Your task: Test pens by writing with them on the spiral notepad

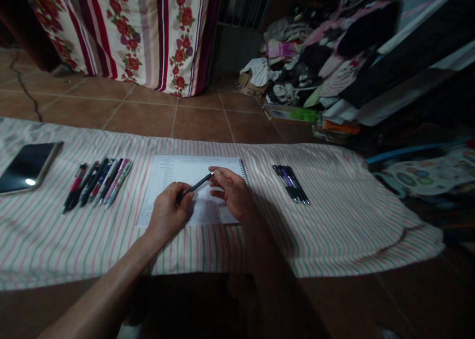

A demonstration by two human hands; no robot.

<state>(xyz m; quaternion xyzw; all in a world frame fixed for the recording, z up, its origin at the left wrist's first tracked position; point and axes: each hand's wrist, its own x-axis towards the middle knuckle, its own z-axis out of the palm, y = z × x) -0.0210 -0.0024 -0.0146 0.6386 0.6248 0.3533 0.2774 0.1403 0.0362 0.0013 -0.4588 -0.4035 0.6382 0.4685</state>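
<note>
Two bare forearms reach in from the near edge over a striped cloth point(267, 257). The left hand point(168, 208) is closed on the lower end of a dark pen point(200, 182), thumb and fingers pinching it. The pen is above the open page of a spiral notebook point(159, 180), slanting up toward the right hand point(232, 190). That hand is partly curled, its fingertips at the pen's upper end; whether they grip it or only touch it, I cannot tell. The notebook lies flat on the cloth beneath both hands, its wire binding along the right side, with small writing too faint to read.

To the right of the notebook, a few dark pens point(297, 185) lie side by side, one of them partly purple. To its left is a larger row of mixed pens point(98, 183), and farther left a phone point(27, 166) lies screen up.

Beyond the cloth is a brown tiled floor point(148, 114). A floral, striped curtain point(144, 37) hangs behind it, with heaped clothes point(315, 57) to the right.
</note>
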